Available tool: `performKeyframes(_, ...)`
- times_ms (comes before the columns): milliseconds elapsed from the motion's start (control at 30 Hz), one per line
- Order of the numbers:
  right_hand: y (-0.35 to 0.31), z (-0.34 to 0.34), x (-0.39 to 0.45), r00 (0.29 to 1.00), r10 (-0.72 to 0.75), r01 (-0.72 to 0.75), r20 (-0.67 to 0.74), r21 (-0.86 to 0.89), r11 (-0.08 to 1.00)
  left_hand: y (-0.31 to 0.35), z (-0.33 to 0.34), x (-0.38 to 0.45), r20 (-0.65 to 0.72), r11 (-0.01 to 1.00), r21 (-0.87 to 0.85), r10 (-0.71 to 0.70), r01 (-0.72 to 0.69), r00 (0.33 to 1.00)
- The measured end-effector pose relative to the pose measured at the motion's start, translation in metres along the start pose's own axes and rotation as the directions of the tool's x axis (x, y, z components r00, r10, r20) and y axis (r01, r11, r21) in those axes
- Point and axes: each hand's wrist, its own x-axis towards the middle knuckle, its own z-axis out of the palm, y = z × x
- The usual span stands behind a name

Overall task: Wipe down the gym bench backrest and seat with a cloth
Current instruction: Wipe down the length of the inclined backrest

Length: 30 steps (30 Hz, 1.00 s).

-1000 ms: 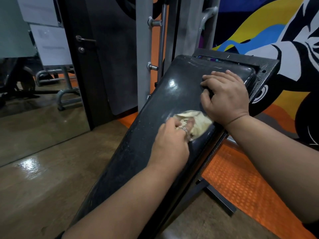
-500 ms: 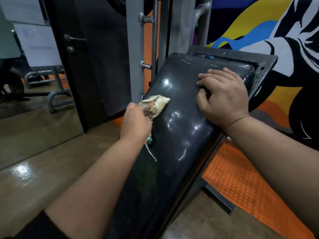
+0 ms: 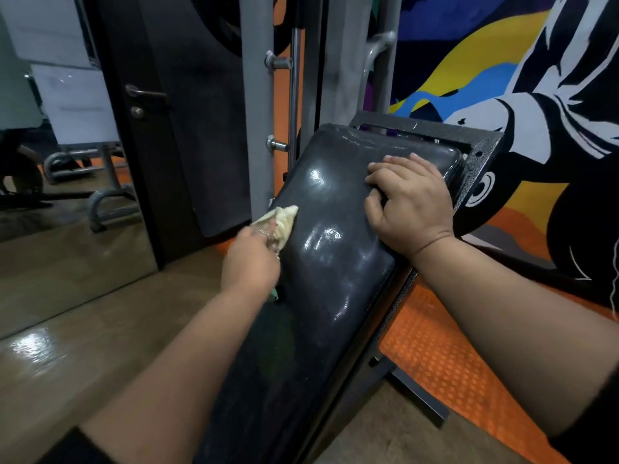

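Observation:
The black padded backrest (image 3: 335, 262) of the gym bench slopes up and away from me, shiny with wet streaks. My left hand (image 3: 249, 259) grips a crumpled yellowish cloth (image 3: 283, 221) and holds it against the pad's left edge, about halfway up. My right hand (image 3: 408, 205) rests near the top right of the pad, its fingers curled over the surface. The seat is not in view.
A grey metal frame (image 3: 479, 152) holds the top of the pad. A grey rack upright (image 3: 256, 105) with pegs stands just behind the left edge. A dark door (image 3: 150, 128) and mirror are at left. Orange rubber mat (image 3: 445, 360) lies under the bench's right side, and a painted wall rises at right.
My left hand swept the cloth from the pad's right-centre across to its left edge, then stayed there. My right hand has kept its place at the top.

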Motion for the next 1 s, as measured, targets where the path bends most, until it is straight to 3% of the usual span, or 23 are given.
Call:
performKeyframes(133, 0.000, -0.003, -0.001, 0.997, 0.006, 0.000, 0.081, -0.079, 0.997, 0.022, 0.012, -0.044, -0.005, 0.983, 0.062, 0.172, -0.171, 0.985)
performKeyframes(267, -0.010, -0.009, 0.002, 0.973, 0.004, 0.032, 0.230, -0.152, 0.988, 0.029, 0.005, -0.057, 0.041, 0.984, 0.007, 0.178, -0.179, 0.983)
performKeyframes(433, -0.034, 0.001, -0.030, 0.886, -0.309, 0.308, 0.346, 0.061, 0.949, 0.023, 0.004, -0.049, 0.057, 0.986, 0.058, 0.153, -0.156, 0.987)
performKeyframes(567, -0.035, 0.007, -0.039, 0.901, -0.311, 0.308, 0.303, 0.059, 0.950, 0.005, 0.005, -0.036, 0.053, 0.994, 0.012, 0.105, -0.106, 0.993)
performKeyframes(800, -0.038, 0.011, -0.041, 0.938, -0.281, 0.270, 0.201, 0.078, 0.960, -0.019, 0.013, -0.010, -0.019, 0.986, -0.046, 0.160, -0.160, 0.987)
performKeyframes(1000, -0.037, 0.014, -0.040, 0.947, -0.291, 0.283, 0.134, 0.076, 0.956, -0.023, 0.012, 0.028, -0.066, 0.992, -0.089, 0.079, -0.085, 0.995)
